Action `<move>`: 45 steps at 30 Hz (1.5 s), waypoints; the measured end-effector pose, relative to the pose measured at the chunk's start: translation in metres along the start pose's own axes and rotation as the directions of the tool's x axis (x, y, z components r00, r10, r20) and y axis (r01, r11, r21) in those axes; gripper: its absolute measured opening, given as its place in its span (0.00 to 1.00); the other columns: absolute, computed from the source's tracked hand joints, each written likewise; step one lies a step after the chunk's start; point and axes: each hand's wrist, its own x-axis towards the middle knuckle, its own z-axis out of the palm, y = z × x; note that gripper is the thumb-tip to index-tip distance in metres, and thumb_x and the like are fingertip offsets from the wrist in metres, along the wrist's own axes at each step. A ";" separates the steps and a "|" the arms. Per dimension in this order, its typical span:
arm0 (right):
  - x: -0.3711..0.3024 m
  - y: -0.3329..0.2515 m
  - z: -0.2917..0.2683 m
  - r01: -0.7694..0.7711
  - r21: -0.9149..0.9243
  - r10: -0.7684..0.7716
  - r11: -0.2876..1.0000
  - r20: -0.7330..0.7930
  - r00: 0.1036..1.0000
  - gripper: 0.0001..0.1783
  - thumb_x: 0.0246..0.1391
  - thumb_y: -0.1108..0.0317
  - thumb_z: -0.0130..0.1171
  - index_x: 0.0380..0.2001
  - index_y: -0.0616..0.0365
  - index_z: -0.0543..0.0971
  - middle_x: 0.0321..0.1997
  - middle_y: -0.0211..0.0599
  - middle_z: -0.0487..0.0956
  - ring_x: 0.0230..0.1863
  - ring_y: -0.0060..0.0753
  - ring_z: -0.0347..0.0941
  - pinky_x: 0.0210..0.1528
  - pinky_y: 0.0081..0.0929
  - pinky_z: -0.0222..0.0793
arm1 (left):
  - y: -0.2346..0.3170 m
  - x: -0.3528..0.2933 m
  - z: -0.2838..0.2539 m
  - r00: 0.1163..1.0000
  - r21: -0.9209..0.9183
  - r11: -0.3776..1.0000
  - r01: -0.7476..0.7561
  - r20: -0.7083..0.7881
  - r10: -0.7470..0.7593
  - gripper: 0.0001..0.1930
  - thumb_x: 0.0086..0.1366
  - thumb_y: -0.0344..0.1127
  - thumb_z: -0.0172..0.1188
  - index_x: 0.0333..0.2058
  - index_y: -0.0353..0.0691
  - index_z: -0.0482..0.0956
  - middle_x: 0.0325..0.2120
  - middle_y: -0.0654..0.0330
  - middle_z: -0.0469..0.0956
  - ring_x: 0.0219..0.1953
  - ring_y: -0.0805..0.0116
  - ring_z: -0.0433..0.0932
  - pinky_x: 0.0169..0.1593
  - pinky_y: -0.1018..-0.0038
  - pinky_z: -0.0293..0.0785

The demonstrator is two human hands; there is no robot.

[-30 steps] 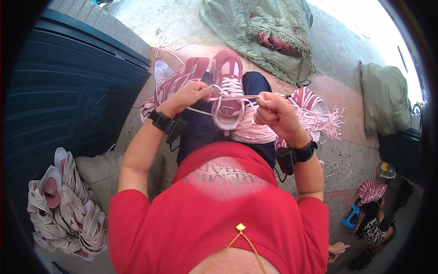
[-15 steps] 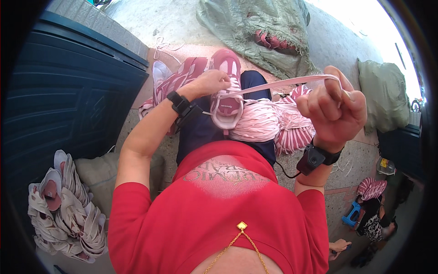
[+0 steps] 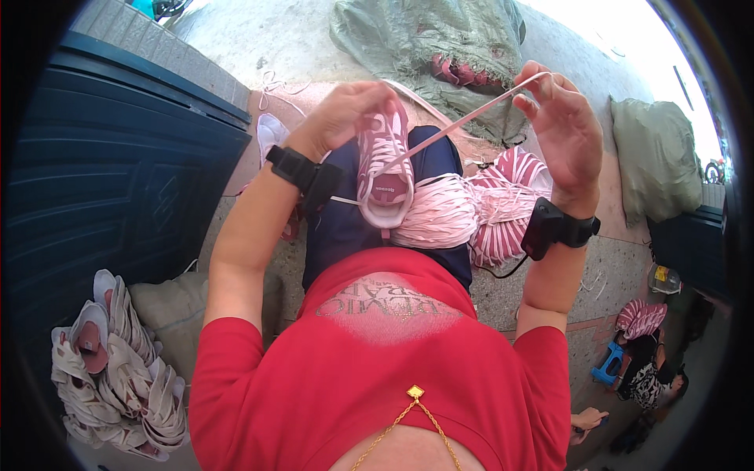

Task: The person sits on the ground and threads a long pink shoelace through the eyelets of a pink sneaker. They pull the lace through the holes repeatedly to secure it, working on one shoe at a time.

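Note:
On my lap rests a pink and white shoe upper [image 3: 386, 169], its white laces crossed up the front. Over its toe end my left hand [image 3: 353, 114] is closed, fingers somewhat blurred, covering the toe. Raised to the right, my right hand [image 3: 564, 129] pinches a pale pink shoelace [image 3: 463, 125] between thumb and forefinger, the other fingers loosely bent. That lace stretches taut down to the upper's eyelets. Another pale strand runs slantwise behind it, from beside my left fingers. Next to the upper lies a bundle of pale pink laces [image 3: 436, 213].
Pink-striped uppers [image 3: 499, 239] are bundled right of the laces. White uppers [image 3: 118, 369] are heaped at lower left by a stuffed sack [image 3: 169, 302]. A blue door [image 3: 118, 149] stands left; green woven sacks [image 3: 416, 43] lie ahead. Another person [image 3: 648, 381] sits at lower right.
My left hand has moved forward from the upper's side to its toe. My right hand has risen and opened from a fist into a pinch. The lace now slopes more steeply.

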 end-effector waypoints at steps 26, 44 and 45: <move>-0.061 0.222 -0.054 0.335 -0.909 0.065 0.248 0.360 0.930 0.06 0.52 0.71 0.48 0.29 0.62 0.73 0.40 0.44 0.75 0.44 0.48 0.68 0.44 0.41 0.64 | -0.114 -0.057 0.006 0.909 0.900 0.434 -0.034 -0.153 0.389 0.11 0.57 0.20 0.50 0.39 0.31 0.76 0.36 0.50 0.78 0.41 0.59 0.77 0.47 0.71 0.72; -0.060 0.227 -0.034 0.523 -0.849 0.013 -0.072 0.524 0.852 0.05 0.47 0.68 0.55 0.29 0.54 0.77 0.32 0.34 0.75 0.37 0.35 0.70 0.42 0.35 0.59 | 0.081 -0.062 -0.104 0.873 -0.160 0.969 -0.187 -0.479 0.089 0.07 0.66 0.31 0.52 0.40 0.35 0.71 0.21 0.67 0.67 0.21 0.80 0.65 0.19 0.88 0.58; -0.062 0.226 -0.033 0.516 -0.852 -0.034 -0.084 0.520 0.854 0.05 0.47 0.67 0.56 0.29 0.53 0.77 0.31 0.32 0.75 0.37 0.34 0.69 0.42 0.34 0.58 | 0.083 -0.064 -0.108 0.874 -0.147 0.970 -0.192 -0.475 0.101 0.08 0.66 0.32 0.52 0.41 0.35 0.71 0.20 0.69 0.65 0.21 0.81 0.63 0.18 0.89 0.56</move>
